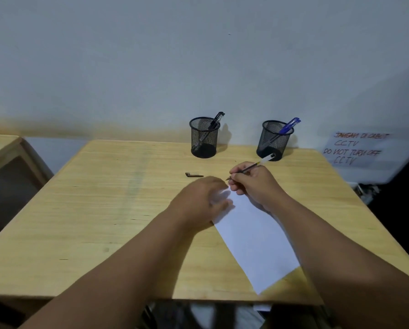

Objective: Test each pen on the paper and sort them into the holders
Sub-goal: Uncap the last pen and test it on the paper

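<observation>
The pen (248, 167) is pinched in the right hand (254, 184), which is curled round its barrel just past the far end of the paper (253, 236). Its long axis slants: the dark tip points down and to the left, close over the paper's far edge, while the clear back end rises toward the right-hand holder (274, 140). That black mesh holder stands beyond the paper and holds blue-capped pens (289, 125) leaning right. The left-hand holder (204, 137), also black mesh and well apart from the first, holds a black-capped pen (216, 119) leaning right too. The left hand (202, 200) is blurred; it lies on the paper's far left corner, and I cannot tell whether its fingers are flat or curled. A black pen cap (194, 175) lies on the wooden table (92, 210), left of the paper's far end, between the paper and the left-hand holder. The paper runs lengthwise from the hands toward the table's near edge.
</observation>
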